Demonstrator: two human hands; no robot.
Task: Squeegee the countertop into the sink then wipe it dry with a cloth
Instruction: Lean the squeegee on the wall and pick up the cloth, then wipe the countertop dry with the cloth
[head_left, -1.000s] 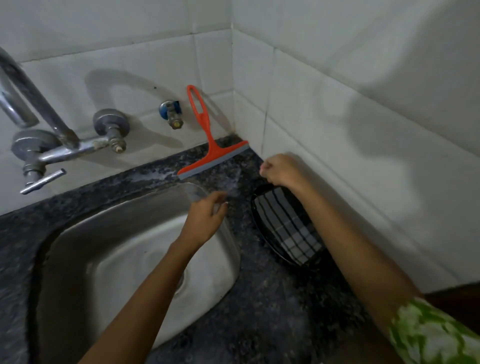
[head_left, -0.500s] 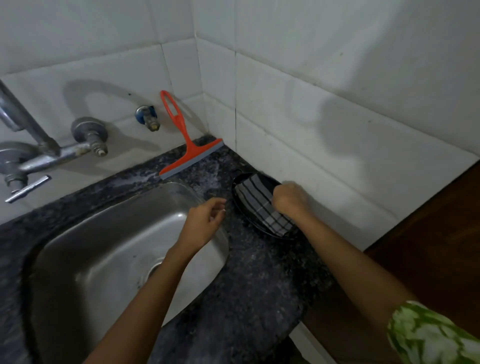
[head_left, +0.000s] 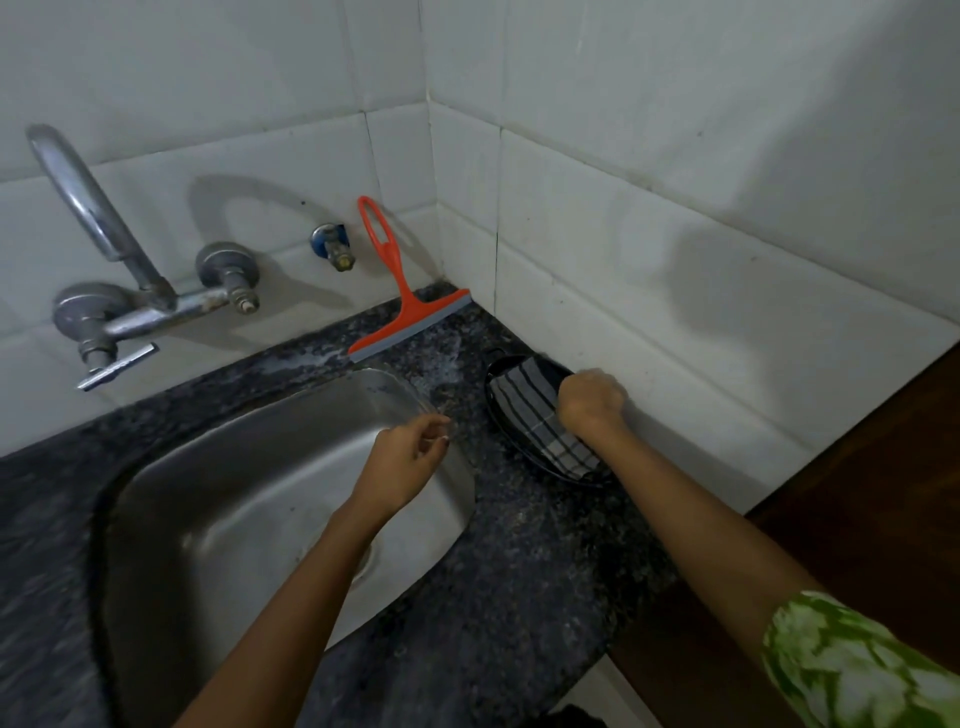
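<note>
An orange squeegee (head_left: 402, 306) leans against the tiled back wall, its grey blade resting on the dark speckled countertop (head_left: 519, 571) near the corner. A grey-and-black striped cloth (head_left: 530, 410) lies in a black dish (head_left: 501, 423) beside the right wall. My right hand (head_left: 589, 397) is a closed fist on the cloth's right edge; whether it grips the cloth I cannot tell. My left hand (head_left: 410, 457) hovers over the right rim of the steel sink (head_left: 218, 493), fingers loosely curled, holding nothing. Wet streaks show on the counter between squeegee and sink.
A metal wall tap (head_left: 104, 291) with a curved spout hangs over the sink's back left. A small blue-collared valve (head_left: 332, 247) sticks out of the wall left of the squeegee. White tiled walls meet at the corner. The counter ends at right, above a brown floor (head_left: 857, 493).
My right hand moved from the far end of the dish back along the wall onto the cloth's right edge. The left hand stayed over the sink rim. The camera view shifted.
</note>
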